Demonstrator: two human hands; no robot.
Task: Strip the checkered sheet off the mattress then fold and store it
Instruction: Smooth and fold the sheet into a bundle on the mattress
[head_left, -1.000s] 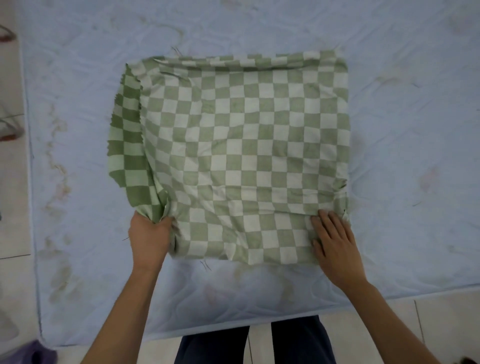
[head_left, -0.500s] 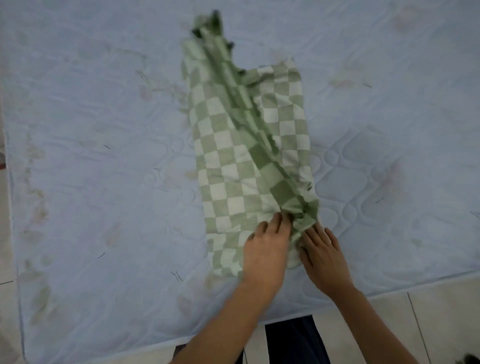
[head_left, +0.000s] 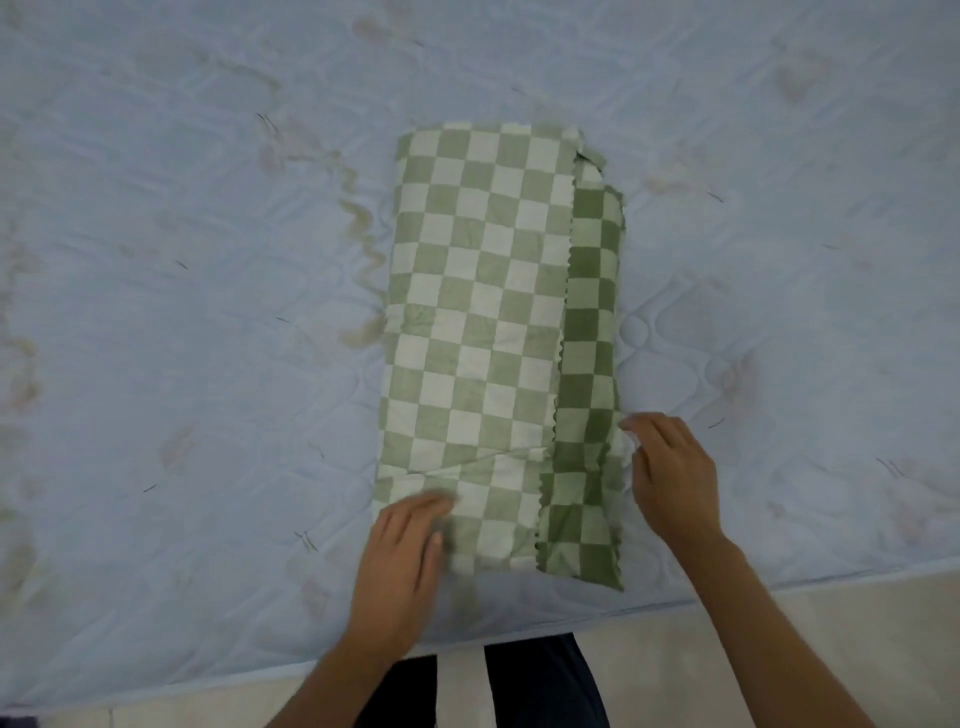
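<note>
The green-and-white checkered sheet (head_left: 488, 338) lies folded into a long narrow rectangle on the pale blue quilted mattress (head_left: 208, 312), running away from me. A darker under-layer shows along its right side. My left hand (head_left: 402, 561) rests flat, fingers apart, on the sheet's near left corner. My right hand (head_left: 670, 478) sits at the sheet's right edge near the front, fingers touching the fabric edge; whether it pinches the cloth I cannot tell.
The mattress front edge (head_left: 519, 631) runs just before my legs (head_left: 540, 686). Pale floor tiles (head_left: 857, 613) show at the lower right. Brownish stains mark the mattress left of the sheet (head_left: 363, 249).
The sheet went from a wide square to a bunched strip as its left side was carried over to the right. Now it lies flat as a narrow rectangle, and my hands have moved apart.
</note>
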